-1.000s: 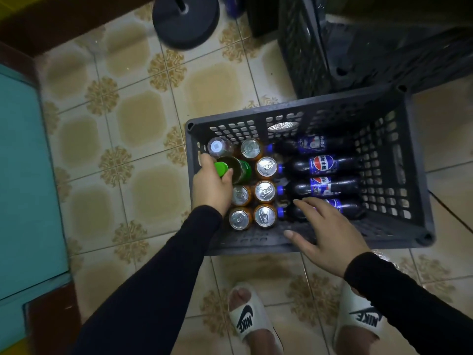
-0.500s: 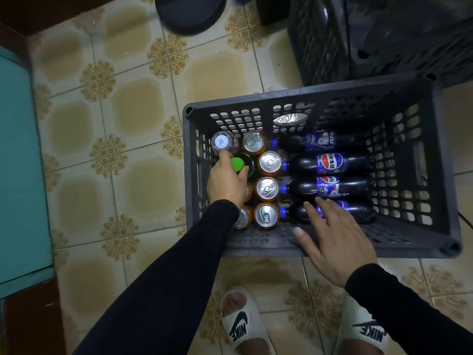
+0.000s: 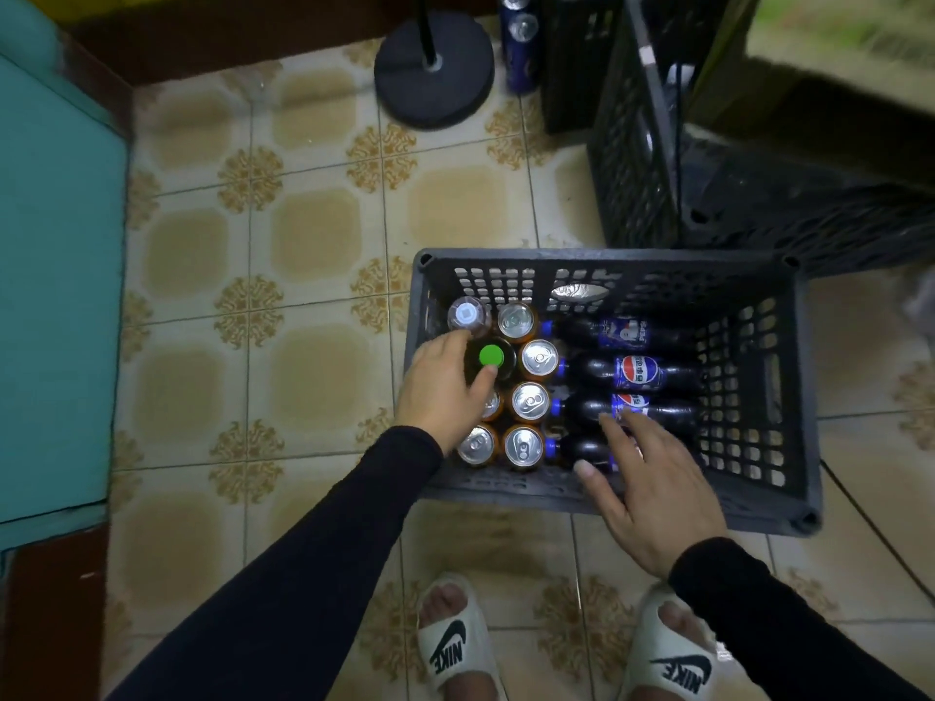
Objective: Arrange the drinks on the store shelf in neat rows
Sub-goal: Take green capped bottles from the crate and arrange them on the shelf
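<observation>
Item: grey crate [image 3: 804, 397] on the tiled floor [image 3: 313, 235] at your feet, holding the drinks not yet shelved.

Contents, left part: upright cans [image 3: 530, 401] in two columns, tops up; a clear-capped bottle [image 3: 466, 314] in the far-left corner; a green-capped bottle [image 3: 491, 356] upright just beside it, long axis pointing straight up at you.

Contents, right part: four cola bottles [image 3: 638, 372] lying flat, long axes running left to right, blue caps toward the cans.

Left hand [image 3: 445, 392]: your nearer hand to the green-capped bottle. Fingers curl round its shoulder from the left, thumb tip touching just below the cap. The bottle sits directly under your fingertips; the likely lift is straight up along its axis, clear of the cans touching it.

Right hand [image 3: 652, 493]: fingers spread and fairly straight, palm down over the nearest cola bottle and the crate's near rim, holding nothing. That bottle lies crosswise under your fingers.

Shelf: not in view. A second crate [image 3: 637, 159] stands beyond.
</observation>
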The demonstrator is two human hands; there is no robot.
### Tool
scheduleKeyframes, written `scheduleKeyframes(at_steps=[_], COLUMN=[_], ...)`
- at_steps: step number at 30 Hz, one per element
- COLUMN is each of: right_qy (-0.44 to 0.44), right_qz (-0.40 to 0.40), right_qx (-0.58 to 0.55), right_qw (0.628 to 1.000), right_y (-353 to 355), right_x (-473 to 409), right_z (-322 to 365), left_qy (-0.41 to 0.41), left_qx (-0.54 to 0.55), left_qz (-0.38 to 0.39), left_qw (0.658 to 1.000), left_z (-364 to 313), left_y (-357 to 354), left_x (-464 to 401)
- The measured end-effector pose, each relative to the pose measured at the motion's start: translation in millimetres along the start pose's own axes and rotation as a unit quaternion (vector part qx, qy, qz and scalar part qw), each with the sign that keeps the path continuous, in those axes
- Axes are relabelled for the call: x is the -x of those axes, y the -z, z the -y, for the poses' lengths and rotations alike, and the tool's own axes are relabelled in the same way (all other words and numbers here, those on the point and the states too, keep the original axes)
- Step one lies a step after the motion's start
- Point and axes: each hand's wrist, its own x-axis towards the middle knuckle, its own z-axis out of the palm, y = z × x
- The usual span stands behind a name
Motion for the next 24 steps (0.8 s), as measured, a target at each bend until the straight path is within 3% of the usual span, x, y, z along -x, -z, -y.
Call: scheduleKeyframes(at_steps=[7, 14, 19, 24], right_qy=[0.085, 0.218, 0.325, 0.435], right_qz=[-0.112, -0.251, -0.309, -0.306], right_qx=[-0.008, -0.020, -0.032, -0.058], right_qw=[0.990, 0.943, 0.893, 0.845], right_y=[163, 353, 453, 513], right_x=[24, 85, 142, 221], right_z=[67, 172, 240, 298], left_qy=[-0.078, -0.164, -0.154, -0.099], left_qx=[-0.004, -0.021, -0.044, -0.099], left_qz=[-0.117, -0.258, -0.353, -0.445], left_qw=[0.990, 0.952, 0.922, 0.884], left_z=[-55, -118, -148, -176], left_y=[163, 352, 462, 531], left_x=[58, 146, 232, 363])
